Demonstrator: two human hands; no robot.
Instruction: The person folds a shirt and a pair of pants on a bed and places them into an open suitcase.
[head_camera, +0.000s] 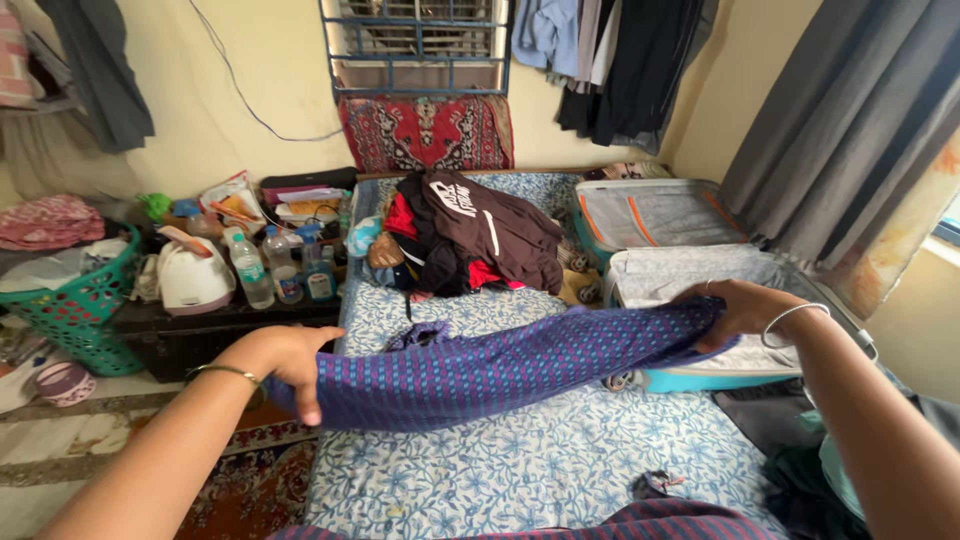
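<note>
1. Over the bed (520, 470), both hands stretch a purple patterned garment (500, 365) flat between them; this looks like mid-fold.
2. Left hand (285, 360) is closed on one end, thumb over the cloth.
3. Right hand (740, 305) is closed on the other end, near the open teal suitcase (700, 378).
4. Bringing the ends together evenly likely comes next.
5. Behind lie a clothes pile (470, 235) and a cluttered tabletop (200, 325).

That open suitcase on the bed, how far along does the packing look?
Little looks done: the teal suitcase lies open, showing mostly bare grey lining. In hand: the left hand and right hand hold a purple patterned garment stretched between them over the floral bedsheet. Left: a pile of dark and red clothes sits unfolded near the head of the bed.
</note>
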